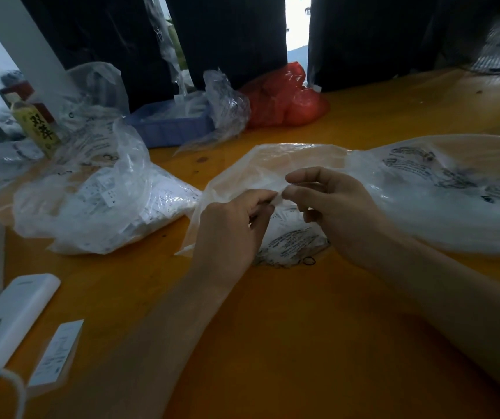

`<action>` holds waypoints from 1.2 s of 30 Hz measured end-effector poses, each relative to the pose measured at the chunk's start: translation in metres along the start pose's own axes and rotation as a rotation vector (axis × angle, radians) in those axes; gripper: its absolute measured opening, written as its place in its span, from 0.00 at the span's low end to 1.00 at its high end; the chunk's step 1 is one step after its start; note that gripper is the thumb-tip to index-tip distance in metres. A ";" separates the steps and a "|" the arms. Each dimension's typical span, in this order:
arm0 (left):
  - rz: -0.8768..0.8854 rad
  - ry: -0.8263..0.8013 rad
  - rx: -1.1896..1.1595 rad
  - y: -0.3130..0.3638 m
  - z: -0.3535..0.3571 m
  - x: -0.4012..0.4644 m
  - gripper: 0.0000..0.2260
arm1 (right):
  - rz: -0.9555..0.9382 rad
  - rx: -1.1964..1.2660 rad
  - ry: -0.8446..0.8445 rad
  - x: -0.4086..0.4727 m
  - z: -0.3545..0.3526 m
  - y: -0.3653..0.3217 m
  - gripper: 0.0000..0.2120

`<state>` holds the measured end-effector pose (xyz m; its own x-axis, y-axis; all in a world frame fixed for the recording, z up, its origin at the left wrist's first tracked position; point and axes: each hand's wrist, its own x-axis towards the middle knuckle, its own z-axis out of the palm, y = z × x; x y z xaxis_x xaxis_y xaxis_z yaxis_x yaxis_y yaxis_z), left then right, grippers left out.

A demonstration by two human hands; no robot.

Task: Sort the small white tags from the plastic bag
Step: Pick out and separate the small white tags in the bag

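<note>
Thin plastic bag [272, 173] pinched by your left hand [233, 219] and right hand [333, 207] fingers could tear, spilling tags.

Both bare forearms reach in from the bottom edge, converging mid-frame. Left hand [230, 225]: back to the camera, fingers curled, thumb & forefinger pinching. Right hand [333, 207]: knuckles up, fingers bent, fingertips meeting the left's, just touching.
</note>
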<state>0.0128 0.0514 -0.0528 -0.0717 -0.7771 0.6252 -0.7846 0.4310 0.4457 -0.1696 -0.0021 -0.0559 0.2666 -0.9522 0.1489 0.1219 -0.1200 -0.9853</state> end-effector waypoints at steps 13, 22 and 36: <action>-0.047 0.078 -0.048 -0.006 0.000 0.000 0.10 | -0.118 -0.360 0.049 -0.007 0.005 -0.003 0.10; -0.183 -0.006 -0.161 -0.008 0.000 0.001 0.08 | -0.314 -0.346 0.191 -0.007 0.005 -0.007 0.07; -0.701 0.808 -0.056 -0.104 -0.130 0.021 0.16 | 0.060 -1.616 0.287 0.011 -0.074 -0.044 0.12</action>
<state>0.1730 0.0501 -0.0029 0.8291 -0.3345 0.4480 -0.4616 0.0424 0.8861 -0.2427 -0.0284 -0.0172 0.0358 -0.9619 0.2712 -0.9953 -0.0587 -0.0767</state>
